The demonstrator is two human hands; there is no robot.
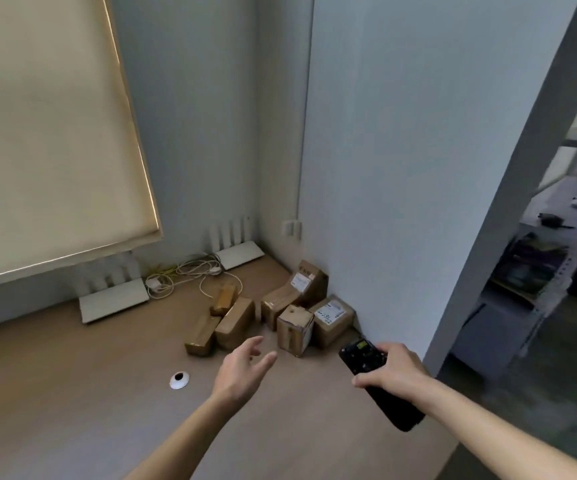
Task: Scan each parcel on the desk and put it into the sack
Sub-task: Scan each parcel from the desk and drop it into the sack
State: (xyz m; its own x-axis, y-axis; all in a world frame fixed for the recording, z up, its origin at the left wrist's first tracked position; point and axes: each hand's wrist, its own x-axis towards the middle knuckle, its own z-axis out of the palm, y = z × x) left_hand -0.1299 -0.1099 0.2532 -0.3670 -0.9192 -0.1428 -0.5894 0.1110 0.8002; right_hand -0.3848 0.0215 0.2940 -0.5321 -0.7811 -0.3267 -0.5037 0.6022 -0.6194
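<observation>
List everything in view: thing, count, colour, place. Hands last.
parcels: seven, brown cardboard, clustered at the desk's far right corner against the wall
desk: one, light brown wood, across the foreground
routers: two, white with upright antennas, along the desk's back edge
cables: a tangle, white and yellow, between the routers
round cap: one, white with dark centre, on the desk left of the hands
roller blind: one, cream, upper left
scanner: one, black, in the right hand
left hand: open, reaching toward the parcels
right hand: grips the scanner
</observation>
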